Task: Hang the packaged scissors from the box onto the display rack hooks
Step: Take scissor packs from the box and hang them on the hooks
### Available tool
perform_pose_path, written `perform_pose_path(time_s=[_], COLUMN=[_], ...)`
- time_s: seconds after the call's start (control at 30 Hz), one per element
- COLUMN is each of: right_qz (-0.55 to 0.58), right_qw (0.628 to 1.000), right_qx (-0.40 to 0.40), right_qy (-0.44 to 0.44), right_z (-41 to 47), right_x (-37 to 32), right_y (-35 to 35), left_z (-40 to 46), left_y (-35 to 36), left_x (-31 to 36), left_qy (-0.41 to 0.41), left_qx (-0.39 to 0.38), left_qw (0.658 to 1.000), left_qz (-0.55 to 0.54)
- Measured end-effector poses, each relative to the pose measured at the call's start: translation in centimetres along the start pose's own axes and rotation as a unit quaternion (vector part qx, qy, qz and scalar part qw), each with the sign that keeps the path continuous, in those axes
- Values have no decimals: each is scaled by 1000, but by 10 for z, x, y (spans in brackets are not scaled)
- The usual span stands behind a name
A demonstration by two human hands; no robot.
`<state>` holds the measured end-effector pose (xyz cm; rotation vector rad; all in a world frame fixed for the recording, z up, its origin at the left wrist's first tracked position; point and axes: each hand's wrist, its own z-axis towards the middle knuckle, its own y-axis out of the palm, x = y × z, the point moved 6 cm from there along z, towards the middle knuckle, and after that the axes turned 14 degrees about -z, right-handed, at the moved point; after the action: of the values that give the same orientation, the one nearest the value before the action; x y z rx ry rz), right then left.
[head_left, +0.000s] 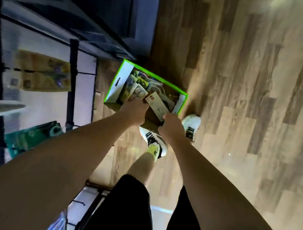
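Observation:
A green-edged cardboard box (119,80) stands open on the wooden floor, filled with several packaged scissors (140,89). Both my arms reach down into it. My right hand (172,126) grips the near end of a long white and red package (156,105) that slants up out of the box. My left hand (134,110) reaches among the packs at the box's near left; its fingers are hidden, so any hold is unclear. The display rack (71,86) with black posts and hooks stands to the left, with a yellow scissors pack (41,71) and a green one (29,138) hanging on it.
My feet in white shoes (153,140) stand right behind the box. A dark shelf unit (84,1) rises beyond the rack. Wooden floor (255,89) stretches to the right of the box.

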<state>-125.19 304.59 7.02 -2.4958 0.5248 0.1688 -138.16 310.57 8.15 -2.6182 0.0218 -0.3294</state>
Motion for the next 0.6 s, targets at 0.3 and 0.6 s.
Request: perform_pose_path(time_s=[0.3, 0.6], right_qz=[6, -25], right_qw=[1000, 999], right_qx=[16, 14], right_qy=[15, 18], right_z=[164, 304], right_x=[25, 34], right_y=[91, 194], left_z=[141, 267], left_y=[90, 159], left_x=[-53, -122], left_qy=[-56, -39], left_qx=[1, 66], left_qw=[998, 997], left_qz=[-42, 1])
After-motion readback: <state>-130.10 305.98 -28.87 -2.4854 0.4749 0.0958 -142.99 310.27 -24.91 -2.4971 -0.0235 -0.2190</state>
